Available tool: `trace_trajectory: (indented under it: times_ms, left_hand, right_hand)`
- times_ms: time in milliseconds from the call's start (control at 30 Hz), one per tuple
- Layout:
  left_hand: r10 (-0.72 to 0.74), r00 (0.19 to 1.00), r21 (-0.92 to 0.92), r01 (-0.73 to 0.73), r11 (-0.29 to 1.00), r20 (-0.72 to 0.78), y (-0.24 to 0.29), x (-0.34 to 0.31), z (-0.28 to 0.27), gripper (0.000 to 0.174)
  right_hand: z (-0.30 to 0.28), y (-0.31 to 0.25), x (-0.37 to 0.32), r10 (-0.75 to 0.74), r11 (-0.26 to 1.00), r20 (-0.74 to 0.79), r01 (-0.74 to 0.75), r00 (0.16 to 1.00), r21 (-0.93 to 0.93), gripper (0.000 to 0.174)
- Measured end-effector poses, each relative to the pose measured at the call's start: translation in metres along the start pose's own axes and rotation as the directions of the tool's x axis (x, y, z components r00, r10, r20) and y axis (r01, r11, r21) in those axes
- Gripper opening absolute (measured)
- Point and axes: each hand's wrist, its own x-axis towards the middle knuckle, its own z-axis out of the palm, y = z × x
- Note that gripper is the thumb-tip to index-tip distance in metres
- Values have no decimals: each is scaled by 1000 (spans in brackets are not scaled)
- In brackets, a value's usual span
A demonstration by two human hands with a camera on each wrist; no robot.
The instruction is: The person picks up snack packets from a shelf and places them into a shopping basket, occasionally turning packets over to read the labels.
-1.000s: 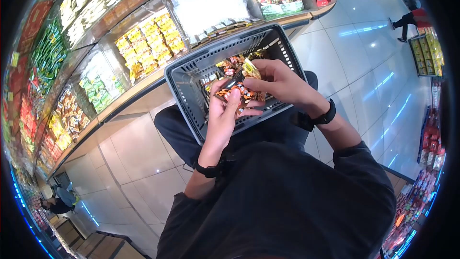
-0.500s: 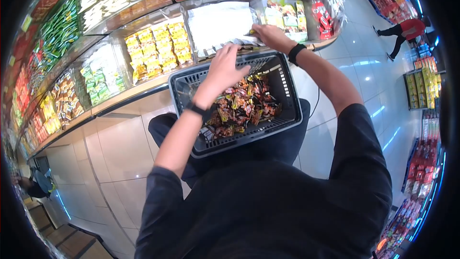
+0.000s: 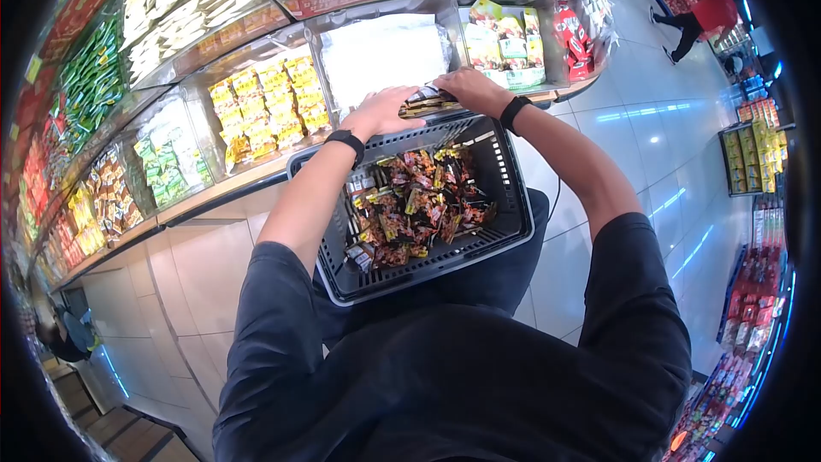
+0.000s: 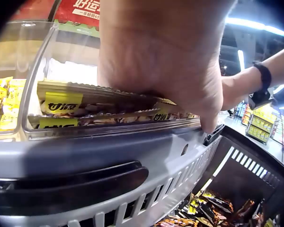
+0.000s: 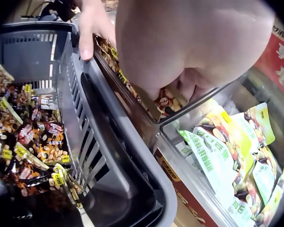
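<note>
Both hands are at the front of a clear shelf bin, over a row of dark nut packets point(image 3: 428, 104) with yellow labels. My left hand point(image 3: 380, 111) reaches over the packets, its thumb apart from the fingers at the bin's front edge; its fingertips are mostly hidden. At the bin's right end my right hand point(image 3: 475, 90) pinches a nut packet point(image 5: 167, 102) between thumb and curled fingers. Just below the hands, a grey shopping basket point(image 3: 489, 167) sits tilted on the lap. Loose snack packets point(image 3: 419, 205) with similar yellow labels cover its bottom.
Left of the hands, a bin holds yellow packets point(image 3: 265, 107). Green-and-white nut bags point(image 5: 229, 161) stand in the bin to the right, with red packets point(image 3: 573, 43) beyond. A person in red point(image 3: 710, 15) is in the tiled aisle point(image 3: 633, 145) at far right.
Both hands rose from a snack packet over the basket to the shelf bin. Since half a second ago the left has moved onto the packet row and the right slightly lower.
</note>
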Motion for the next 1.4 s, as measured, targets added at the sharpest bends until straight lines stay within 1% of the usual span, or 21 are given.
trace_trajectory:
  times_ms: [200,267,300,367,400,467,600,667,800,900,1000,1033,1100,1133,1167,1233,1267,1300,1333,1367,1400]
  left_hand:
    - [30,999,-17,-31,999,-32,-4,1,6,88]
    - [28,999,-40,-29,999,-29,-2,0,3,87]
    - [27,999,-39,-28,999,-31,-3,0,5,87]
    - [32,998,-65,-35,997,-49,-5,2,7,88]
    - [34,998,-60,-37,997,-54,-2,2,2,88]
    - [17,1000,-73,-18,997,-14,4,-2,-4,89]
    - [42,998,-48,-45,998,-54,-4,0,5,89]
    - [46,998,-50,-49,998,-51,-3,1,4,90]
    - [21,997,-38,-24,999,-69,-2,1,7,91]
    - [19,998,-34,-21,999,-53,-5,3,5,97]
    - [-9,998,47,6,999,55,-3,1,-2,109]
    - [-6,998,49,4,999,59,-2,2,-5,109]
    - [9,1000,91,-9,996,-7,-2,-4,-6,115]
    - [27,997,110,-19,994,-78,5,-12,-9,113]
    - [20,998,100,-13,995,-62,13,-23,-16,113]
    - [241,900,128,-208,970,-364,36,-52,-24,84]
    - [238,885,92,-220,971,-401,56,-73,-30,68]
    - [236,865,60,-234,970,-443,74,-94,-28,54]
    - [181,884,3,-199,980,-431,84,-110,-11,33]
    - [125,954,-19,-136,991,-272,90,-124,7,35]
    - [67,988,-33,-72,997,-136,97,-138,27,40]
  right_hand:
    - [-20,-8,1,0,984,126,-22,992,179,32]
    - [-29,-14,5,60,960,274,-131,960,249,42]
    - [-27,-16,4,58,960,273,-129,960,248,42]
    - [-25,-17,5,74,963,254,-135,964,232,58]
    - [-26,-18,5,74,965,249,-133,966,226,58]
    - [-25,-22,7,92,965,229,-144,969,220,72]
    - [-33,-27,14,121,948,339,-211,933,240,75]
    - [-28,-25,16,170,905,424,-311,890,289,78]
    - [-17,-23,17,180,908,416,-314,891,279,83]
    - [-19,-25,18,200,939,342,-280,918,201,91]
    - [-22,-26,16,204,933,406,-303,891,194,98]
    - [-24,-27,12,191,948,252,-245,949,204,96]
    - [-22,-35,0,142,971,-57,-128,988,203,93]
    - [-38,-46,-6,153,966,-183,-109,971,233,75]
    - [-53,-57,-10,178,947,-267,-92,947,308,50]
    - [-90,-92,-41,338,843,-144,-231,930,485,31]
    - [-84,-106,-61,324,851,-91,-247,942,464,22]
    - [-64,-116,-83,296,817,115,-314,948,484,22]
    - [-43,-129,-107,212,872,275,-309,938,380,27]
    - [-22,-145,-131,136,922,428,-273,893,276,33]
    - [0,-160,-158,164,906,494,-328,854,267,41]
